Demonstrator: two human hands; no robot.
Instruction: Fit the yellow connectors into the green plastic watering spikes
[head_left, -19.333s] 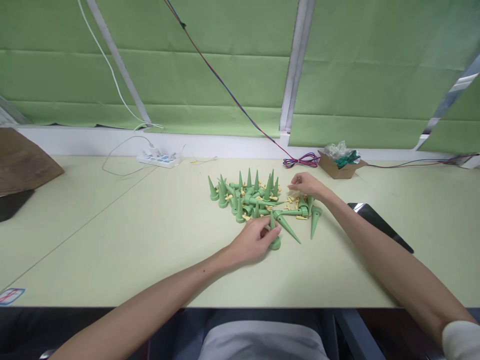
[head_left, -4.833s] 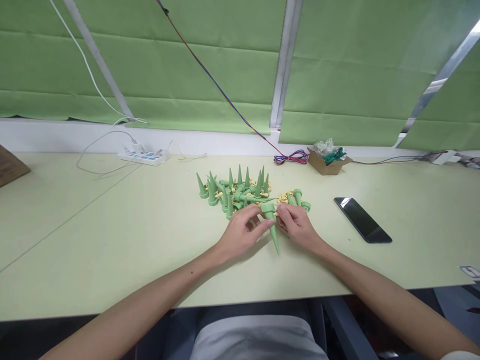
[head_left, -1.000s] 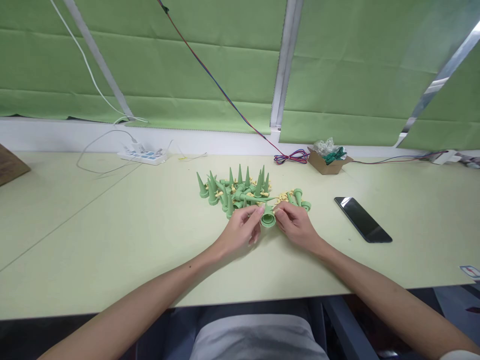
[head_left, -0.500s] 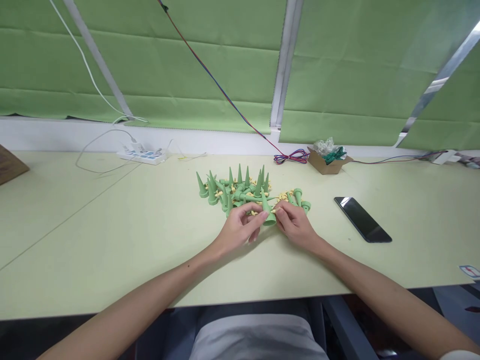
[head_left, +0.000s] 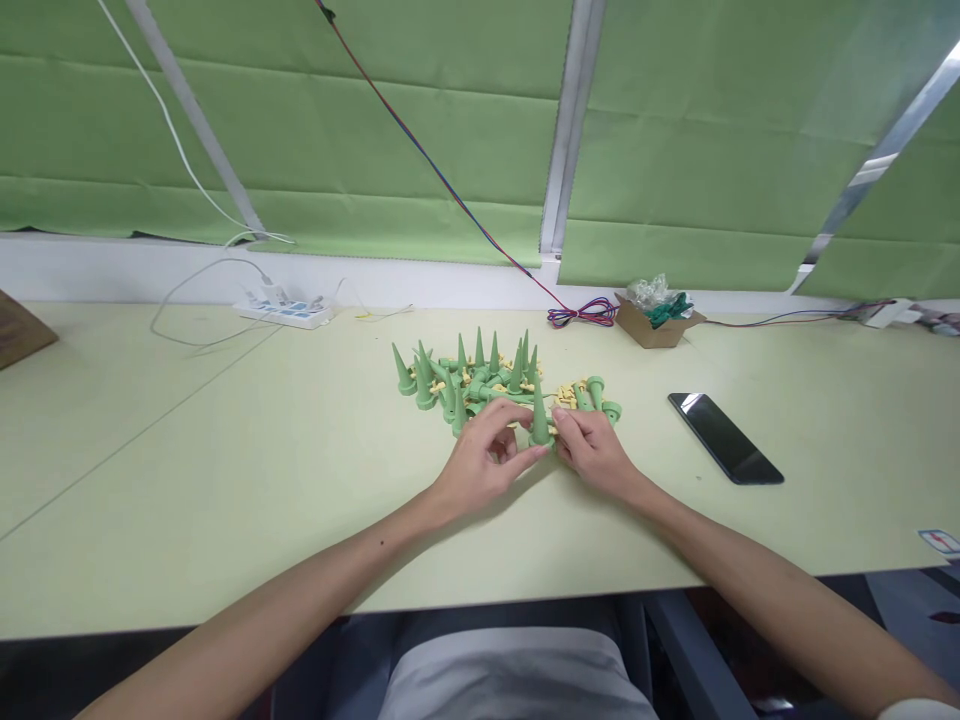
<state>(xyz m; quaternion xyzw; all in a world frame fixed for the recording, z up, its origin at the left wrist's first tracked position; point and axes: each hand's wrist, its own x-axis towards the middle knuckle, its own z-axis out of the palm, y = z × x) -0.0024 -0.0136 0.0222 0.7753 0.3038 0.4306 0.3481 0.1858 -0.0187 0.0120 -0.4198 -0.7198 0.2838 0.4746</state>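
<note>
Thumb and fingers of our left hand [head_left: 480,465] pinch a green plastic spike [head_left: 539,418] low down, near its wide base. We have it upright, tip up, just in front of the pile, and cannot tell if its base touches the table [head_left: 225,480]. Our right hand [head_left: 600,457] is closed at the spike's other side, pinching a small yellow piece [head_left: 553,430] mostly hidden by our fingers. Our hands are close together, with the spike between them.

Beyond them we see a pile of green spikes [head_left: 482,393], some standing and others lying, with yellow bits among them. To its right lie loose yellow pieces [head_left: 565,397] beside a few more spikes. Farther right is a black smartphone [head_left: 726,440]. Along the back sit a white power strip [head_left: 292,316], a coiled red-and-blue wire [head_left: 589,315] and an open cardboard box [head_left: 660,333] holding clear plastic and something dark green. Green blinds [head_left: 420,140] hang behind.
</note>
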